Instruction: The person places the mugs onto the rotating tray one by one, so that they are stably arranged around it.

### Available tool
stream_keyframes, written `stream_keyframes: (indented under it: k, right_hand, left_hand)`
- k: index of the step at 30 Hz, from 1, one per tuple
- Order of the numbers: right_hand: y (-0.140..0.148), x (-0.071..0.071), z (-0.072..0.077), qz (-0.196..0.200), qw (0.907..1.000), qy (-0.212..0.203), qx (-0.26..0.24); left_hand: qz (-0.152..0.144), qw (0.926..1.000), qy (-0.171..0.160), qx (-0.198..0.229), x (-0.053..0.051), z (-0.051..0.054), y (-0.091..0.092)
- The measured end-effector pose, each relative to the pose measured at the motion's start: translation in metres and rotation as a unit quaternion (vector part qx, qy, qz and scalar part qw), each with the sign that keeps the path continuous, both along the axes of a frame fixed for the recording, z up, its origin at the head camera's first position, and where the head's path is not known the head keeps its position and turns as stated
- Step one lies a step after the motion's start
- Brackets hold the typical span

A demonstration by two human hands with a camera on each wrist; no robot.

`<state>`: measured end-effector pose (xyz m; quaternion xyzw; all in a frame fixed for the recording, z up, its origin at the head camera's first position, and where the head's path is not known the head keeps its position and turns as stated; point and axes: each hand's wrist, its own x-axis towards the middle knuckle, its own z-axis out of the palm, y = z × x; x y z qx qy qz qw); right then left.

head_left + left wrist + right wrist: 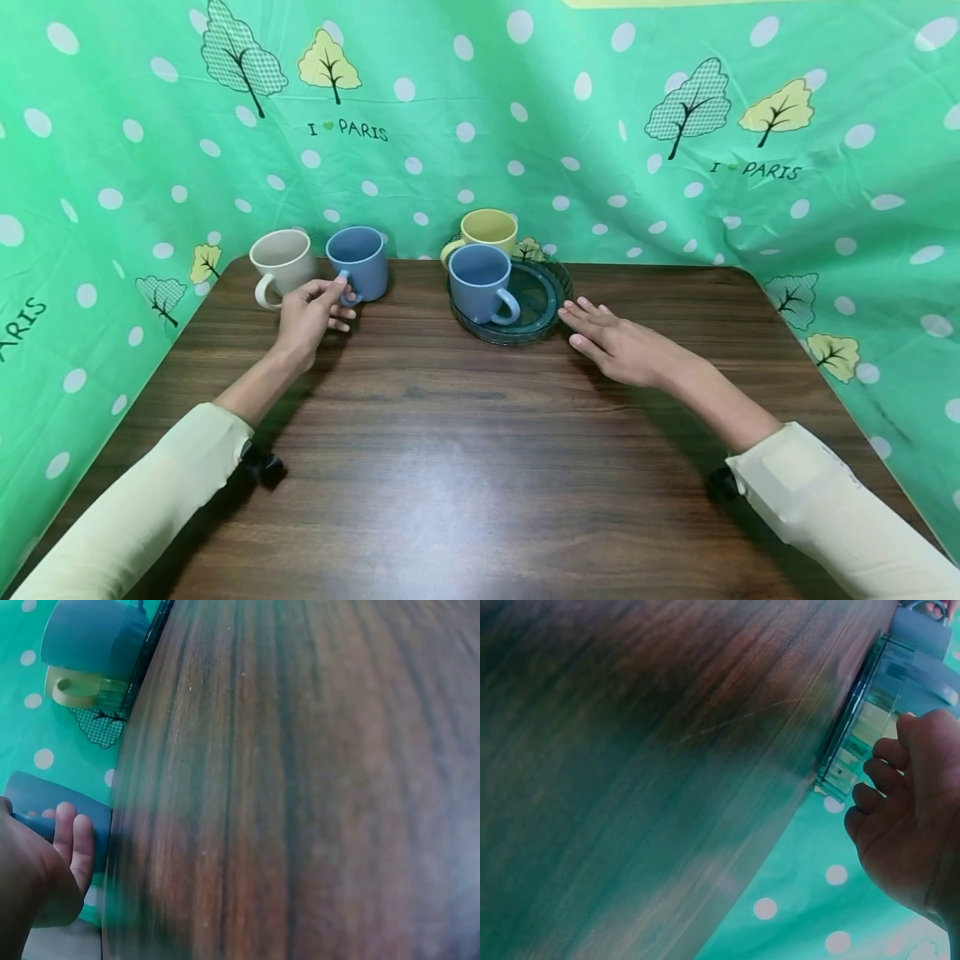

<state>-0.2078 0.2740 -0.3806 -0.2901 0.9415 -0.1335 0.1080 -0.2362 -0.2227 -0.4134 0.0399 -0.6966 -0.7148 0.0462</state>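
Note:
My left hand (311, 315) pinches the handle of a blue mug (363, 265) that stands upright at the back left of the table. Left of it, a white mug (287, 265) stands close by. A clear round glass dish (517, 335) holds a second blue mug (474, 287), handle to the right, in front of a yellow mug (489, 227). Beside the dish's right rim is my right hand (622, 343), fingers stretched out toward it; whether they touch the glass I cannot tell. The left wrist view shows fingers at the blue mug's handle (37, 823).
The dark wooden table (450, 467) carries all of this, and its back edge runs just behind the mugs. Behind and around it hangs a green dotted cloth (525, 125) printed with trees.

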Motion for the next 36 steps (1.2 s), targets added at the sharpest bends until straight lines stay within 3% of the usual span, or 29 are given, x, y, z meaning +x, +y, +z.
stream_keyframes:
  k: [8,15,24,36]
  right_hand:
    - [-0.0009,0.0012,-0.0002,0.001,1.0,0.0,0.0]
    - [-0.0025,0.0024,-0.0002,0.001,1.0,-0.002,-0.003]
    - [-0.003,0.0042,-0.0004,0.004,0.9999,-0.001,-0.009]
    - [-0.005,0.0071,-0.0007,0.014,0.9998,0.011,-0.008]
  left_hand:
    - [-0.085,0.9933,-0.047,0.063,-0.0048,-0.0006,-0.0071]
    - [-0.118,0.988,-0.059,0.08,-0.0052,-0.0009,-0.008]
    - [-0.102,0.9848,-0.065,0.124,-0.0035,0.0009,-0.005]
    - [-0.074,0.9871,-0.07,0.124,-0.0036,0.0039,-0.001]
